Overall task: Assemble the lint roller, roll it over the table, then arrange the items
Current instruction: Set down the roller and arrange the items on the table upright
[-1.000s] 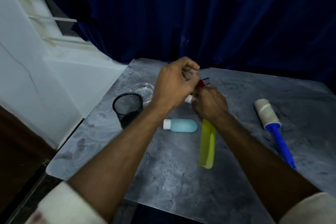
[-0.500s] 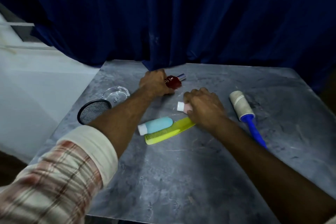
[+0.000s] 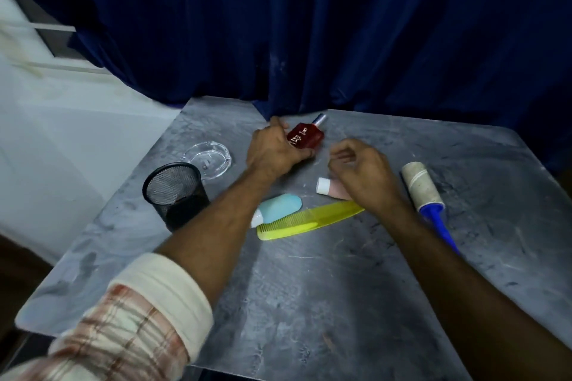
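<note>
Dark blue curtain (image 3: 340, 25) behind grey marbled table (image 3: 309, 303); white wall (image 3: 62, 133) left.

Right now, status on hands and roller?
Left hand shut on red bottle. Right hand open, above pink tube. Roller assembled, untouched, unobstructed.

Red bottle (image 3: 305, 137), yellow comb (image 3: 309, 219), blue-handled lint roller (image 3: 428, 198), grey marbled table (image 3: 325, 288), navy curtain (image 3: 309, 25)

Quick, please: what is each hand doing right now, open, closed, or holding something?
Left hand: closed on the red bottle.
Right hand: open, holding nothing, above the pink tube.
</note>
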The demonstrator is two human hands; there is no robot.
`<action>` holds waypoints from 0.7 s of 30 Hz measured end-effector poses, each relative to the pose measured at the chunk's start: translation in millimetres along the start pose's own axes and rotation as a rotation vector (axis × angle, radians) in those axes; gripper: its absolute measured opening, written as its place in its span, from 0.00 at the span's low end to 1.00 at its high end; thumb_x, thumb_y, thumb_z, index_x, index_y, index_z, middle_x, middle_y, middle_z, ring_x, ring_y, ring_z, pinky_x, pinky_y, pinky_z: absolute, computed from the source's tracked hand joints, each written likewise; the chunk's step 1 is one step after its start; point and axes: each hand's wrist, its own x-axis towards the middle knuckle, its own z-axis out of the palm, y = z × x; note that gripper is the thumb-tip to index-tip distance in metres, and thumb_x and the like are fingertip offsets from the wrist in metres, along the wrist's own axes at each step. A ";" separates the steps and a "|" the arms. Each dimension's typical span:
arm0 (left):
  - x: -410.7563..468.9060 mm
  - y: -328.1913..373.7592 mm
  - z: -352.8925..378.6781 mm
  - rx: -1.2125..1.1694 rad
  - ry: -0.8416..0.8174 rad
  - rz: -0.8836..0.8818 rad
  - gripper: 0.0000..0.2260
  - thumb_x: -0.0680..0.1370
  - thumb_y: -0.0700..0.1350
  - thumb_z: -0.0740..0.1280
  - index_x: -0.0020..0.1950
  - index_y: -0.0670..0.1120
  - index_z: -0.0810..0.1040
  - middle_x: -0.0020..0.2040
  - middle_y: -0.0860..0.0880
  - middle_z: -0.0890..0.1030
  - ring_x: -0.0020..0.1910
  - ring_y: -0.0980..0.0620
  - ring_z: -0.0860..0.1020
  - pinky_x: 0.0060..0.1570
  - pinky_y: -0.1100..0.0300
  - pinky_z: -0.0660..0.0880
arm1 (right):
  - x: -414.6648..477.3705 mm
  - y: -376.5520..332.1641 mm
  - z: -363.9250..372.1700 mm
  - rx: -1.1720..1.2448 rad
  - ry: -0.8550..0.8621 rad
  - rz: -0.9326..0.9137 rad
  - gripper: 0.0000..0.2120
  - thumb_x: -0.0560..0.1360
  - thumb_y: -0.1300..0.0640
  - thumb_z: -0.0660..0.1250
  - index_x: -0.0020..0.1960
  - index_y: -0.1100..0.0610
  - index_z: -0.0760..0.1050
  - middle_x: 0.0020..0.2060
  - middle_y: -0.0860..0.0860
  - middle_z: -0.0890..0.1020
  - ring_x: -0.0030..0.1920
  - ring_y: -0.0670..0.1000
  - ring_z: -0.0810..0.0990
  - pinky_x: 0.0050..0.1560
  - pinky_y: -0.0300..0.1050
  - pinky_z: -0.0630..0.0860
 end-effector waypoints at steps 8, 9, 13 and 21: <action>-54.2 -4.1 -1.2 -0.335 0.427 0.028 0.25 0.72 0.50 0.79 0.67 0.44 0.81 0.59 0.44 0.86 0.60 0.43 0.82 0.65 0.47 0.77 | 37.3 -41.3 51.1 0.398 -0.095 0.181 0.11 0.72 0.51 0.79 0.47 0.53 0.78 0.40 0.54 0.88 0.40 0.55 0.88 0.35 0.49 0.84; -57.7 -6.7 -2.6 -0.341 0.443 0.007 0.26 0.72 0.51 0.79 0.67 0.44 0.81 0.59 0.44 0.85 0.61 0.43 0.81 0.66 0.49 0.76 | 39.7 -44.5 54.9 0.382 -0.102 0.154 0.10 0.72 0.53 0.79 0.47 0.52 0.78 0.40 0.54 0.88 0.40 0.55 0.88 0.36 0.50 0.85; -69.2 -23.7 -6.4 -0.399 0.453 -0.009 0.30 0.72 0.50 0.81 0.71 0.42 0.78 0.62 0.44 0.82 0.64 0.45 0.79 0.66 0.50 0.76 | 49.4 -47.5 66.7 0.279 -0.166 0.033 0.11 0.73 0.57 0.79 0.51 0.51 0.79 0.43 0.51 0.88 0.44 0.51 0.88 0.49 0.56 0.86; -80.9 -41.1 -16.9 -0.477 0.313 -0.075 0.31 0.73 0.30 0.72 0.75 0.43 0.74 0.69 0.45 0.80 0.69 0.47 0.79 0.71 0.53 0.75 | 51.2 -37.2 86.7 0.311 -0.252 -0.055 0.16 0.72 0.63 0.78 0.50 0.44 0.78 0.50 0.51 0.88 0.51 0.49 0.88 0.57 0.56 0.84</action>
